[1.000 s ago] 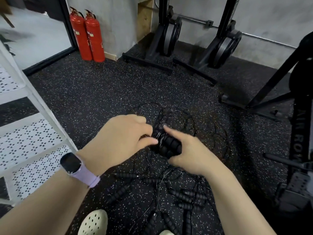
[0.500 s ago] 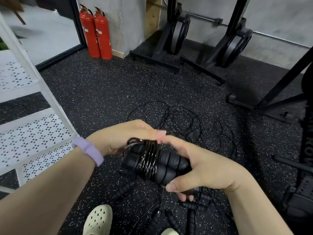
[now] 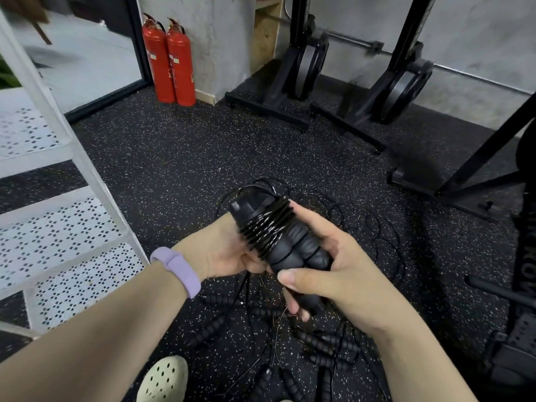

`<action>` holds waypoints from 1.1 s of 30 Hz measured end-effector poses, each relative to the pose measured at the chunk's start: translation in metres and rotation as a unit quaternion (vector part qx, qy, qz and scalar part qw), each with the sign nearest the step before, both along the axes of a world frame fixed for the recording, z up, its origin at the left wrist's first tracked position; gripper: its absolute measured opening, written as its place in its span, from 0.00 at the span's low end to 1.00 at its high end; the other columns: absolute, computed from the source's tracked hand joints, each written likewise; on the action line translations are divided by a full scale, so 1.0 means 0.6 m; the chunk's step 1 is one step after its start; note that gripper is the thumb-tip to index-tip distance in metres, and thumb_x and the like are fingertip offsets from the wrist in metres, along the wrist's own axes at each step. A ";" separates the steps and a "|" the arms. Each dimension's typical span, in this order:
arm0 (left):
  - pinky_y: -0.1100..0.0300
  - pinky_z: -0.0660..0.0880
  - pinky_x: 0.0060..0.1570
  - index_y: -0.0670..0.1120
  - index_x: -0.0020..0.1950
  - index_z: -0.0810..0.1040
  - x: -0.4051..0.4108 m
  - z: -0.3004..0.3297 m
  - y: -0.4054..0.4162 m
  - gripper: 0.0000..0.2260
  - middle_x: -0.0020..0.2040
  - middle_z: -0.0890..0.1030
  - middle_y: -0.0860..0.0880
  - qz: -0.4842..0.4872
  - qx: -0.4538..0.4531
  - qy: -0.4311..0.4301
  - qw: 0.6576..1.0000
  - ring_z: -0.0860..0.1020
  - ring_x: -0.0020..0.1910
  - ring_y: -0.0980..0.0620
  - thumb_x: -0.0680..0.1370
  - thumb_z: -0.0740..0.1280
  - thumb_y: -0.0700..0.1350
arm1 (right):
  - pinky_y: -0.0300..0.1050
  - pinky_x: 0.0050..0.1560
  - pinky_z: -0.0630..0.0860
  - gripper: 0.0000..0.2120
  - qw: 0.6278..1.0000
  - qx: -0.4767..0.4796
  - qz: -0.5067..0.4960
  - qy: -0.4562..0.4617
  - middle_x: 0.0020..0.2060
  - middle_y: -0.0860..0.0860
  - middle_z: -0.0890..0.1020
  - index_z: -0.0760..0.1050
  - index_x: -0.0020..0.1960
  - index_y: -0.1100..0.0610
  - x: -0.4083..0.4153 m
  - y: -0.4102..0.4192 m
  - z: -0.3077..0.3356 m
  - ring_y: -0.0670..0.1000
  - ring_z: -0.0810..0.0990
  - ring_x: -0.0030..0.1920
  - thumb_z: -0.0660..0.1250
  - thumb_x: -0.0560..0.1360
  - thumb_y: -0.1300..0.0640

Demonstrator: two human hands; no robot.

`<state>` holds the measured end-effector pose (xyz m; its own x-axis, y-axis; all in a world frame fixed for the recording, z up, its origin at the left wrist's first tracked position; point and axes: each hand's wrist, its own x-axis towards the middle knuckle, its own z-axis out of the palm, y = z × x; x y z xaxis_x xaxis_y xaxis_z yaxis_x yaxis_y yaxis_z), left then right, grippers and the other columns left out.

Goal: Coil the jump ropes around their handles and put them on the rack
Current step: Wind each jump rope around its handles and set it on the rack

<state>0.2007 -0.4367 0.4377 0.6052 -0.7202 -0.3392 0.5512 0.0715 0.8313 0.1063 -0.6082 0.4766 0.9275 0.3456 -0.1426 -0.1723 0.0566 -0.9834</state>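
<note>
Head view. Right hand [image 3: 342, 268] wrapped round the lower part of a pair of black handles [image 3: 293, 256], thumb laid across the near side, fingers curled round the far side, index finger stretched along the upper edge beside the coil. Handles held side by side, tilted, upper ends pointing up and away to the left of the fingers. Black rope [image 3: 265, 227] wound in tight turns round the upper half of the handles, just above the right thumb; a loose loop left sticking out past the top end. Left hand [image 3: 223, 250] placed against the left side of the bundle, palm turned toward it, fingers curled under the coil and mostly hidden behind it; grip on the coil likely but not fully seen. Purple band [image 3: 177, 271] worn on the left wrist.

Below and beyond the fingers, on the speckled black floor [image 3: 179, 158]: a heap of other jump ropes [image 3: 313, 343], handles and thin cords tangled, uncoiled. White rack [image 3: 66, 227] with perforated shelves standing well to the left of the left hand. Pale clog [image 3: 164, 378] seen near the bottom edge, below the left forearm. Two red fire extinguishers [image 3: 171, 62] standing against the wall far beyond the fingers; black gym machines [image 3: 348, 82] lined up to their right.
</note>
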 end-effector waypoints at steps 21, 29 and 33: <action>0.57 0.73 0.40 0.60 0.53 0.78 -0.013 0.006 -0.019 0.08 0.42 0.83 0.60 0.084 0.197 -0.454 0.865 0.79 0.39 0.61 0.82 0.60 0.58 | 0.45 0.27 0.74 0.41 0.975 0.161 -0.149 -0.020 0.45 0.61 0.82 0.63 0.80 0.46 0.008 -0.006 -0.001 0.56 0.77 0.30 0.73 0.72 0.64; 0.53 0.66 0.26 0.53 0.53 0.78 -0.016 0.007 -0.013 0.14 0.30 0.76 0.48 0.096 0.253 -0.513 0.815 0.69 0.24 0.52 0.81 0.56 0.57 | 0.44 0.27 0.73 0.27 0.978 0.160 -0.126 -0.042 0.46 0.60 0.81 0.73 0.70 0.57 0.007 -0.008 0.001 0.55 0.76 0.29 0.73 0.72 0.61; 0.58 0.65 0.30 0.51 0.48 0.79 -0.015 0.016 -0.009 0.13 0.31 0.76 0.52 0.098 0.243 -0.476 0.839 0.68 0.27 0.57 0.83 0.61 0.56 | 0.45 0.27 0.74 0.28 0.978 0.140 -0.147 -0.044 0.47 0.61 0.81 0.72 0.72 0.58 0.008 -0.009 0.002 0.56 0.77 0.30 0.73 0.73 0.62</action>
